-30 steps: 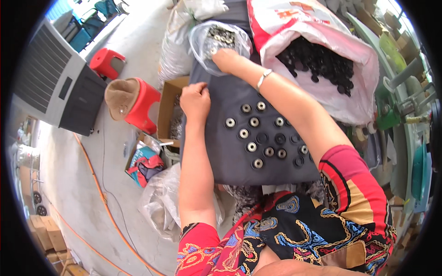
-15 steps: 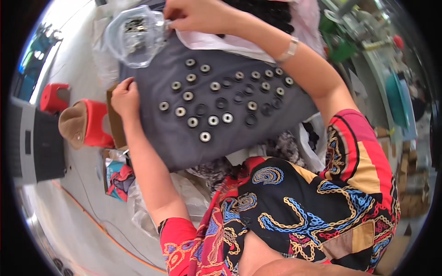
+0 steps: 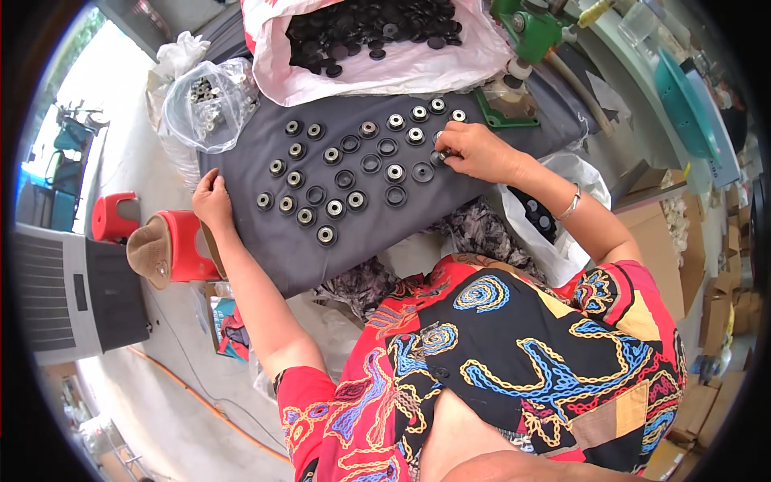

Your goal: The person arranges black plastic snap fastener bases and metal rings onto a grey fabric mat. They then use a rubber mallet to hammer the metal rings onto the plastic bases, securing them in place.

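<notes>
Black round plastic caps (image 3: 371,164) are laid out over a dark grey cloth (image 3: 265,249). Many hold a small silver bearing (image 3: 327,234) in the middle; several are bare. Over the right part of this layout, my right hand (image 3: 484,155) pinches a small metal bearing, low above the caps; its fingers partly cover it. My left hand (image 3: 214,202) rests at the cloth's left edge, fingers drawn together, and what they hold, if anything, is hidden. Farther back on the left, a clear plastic bag-lined tub (image 3: 229,132) contains loose bearings.
A white sack (image 3: 385,84) full of black caps lies open at the back. Behind my right hand stands a green metal tool (image 3: 534,32) with a base. Red stools (image 3: 189,241) are on the left, and a white bag (image 3: 562,249) hangs beside my right arm.
My right hand has left the tub of bearings and come down right, over the caps. My left hand stays at the cloth's edge. The view has shifted, showing more of the sack.
</notes>
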Demonstrator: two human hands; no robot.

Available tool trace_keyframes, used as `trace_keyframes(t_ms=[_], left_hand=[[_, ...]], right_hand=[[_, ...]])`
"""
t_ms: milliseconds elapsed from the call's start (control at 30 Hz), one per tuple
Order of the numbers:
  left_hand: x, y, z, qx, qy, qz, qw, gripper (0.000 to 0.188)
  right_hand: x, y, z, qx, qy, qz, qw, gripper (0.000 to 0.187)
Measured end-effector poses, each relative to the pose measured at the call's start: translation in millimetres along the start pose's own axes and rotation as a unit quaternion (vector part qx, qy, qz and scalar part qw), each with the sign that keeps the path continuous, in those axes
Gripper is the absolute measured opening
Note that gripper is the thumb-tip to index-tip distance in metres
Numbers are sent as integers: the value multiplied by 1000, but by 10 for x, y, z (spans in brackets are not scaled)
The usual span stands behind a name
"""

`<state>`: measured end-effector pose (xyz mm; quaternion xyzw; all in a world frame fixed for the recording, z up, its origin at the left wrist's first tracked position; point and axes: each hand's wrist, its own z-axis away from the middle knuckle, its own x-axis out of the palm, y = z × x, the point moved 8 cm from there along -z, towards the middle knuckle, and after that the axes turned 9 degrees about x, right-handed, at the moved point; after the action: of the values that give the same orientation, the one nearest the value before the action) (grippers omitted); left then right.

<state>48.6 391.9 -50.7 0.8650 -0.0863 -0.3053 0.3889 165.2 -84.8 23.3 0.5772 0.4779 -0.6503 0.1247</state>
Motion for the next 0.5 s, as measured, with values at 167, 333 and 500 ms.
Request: trace_keyframes(t_ms=[167,333,500], left_hand=[[18,27,-39,15,-4,-23,1000,24],[-79,116,36,6,10,-31,999,23],[-131,314,34,50,48,-85,994,22]], right_hand=[[117,5,-34,-10,-5,53,999,21],[89,-125,-129,12,-81,63,995,22],[-90,-385,-253,8,-105,131,986,23]])
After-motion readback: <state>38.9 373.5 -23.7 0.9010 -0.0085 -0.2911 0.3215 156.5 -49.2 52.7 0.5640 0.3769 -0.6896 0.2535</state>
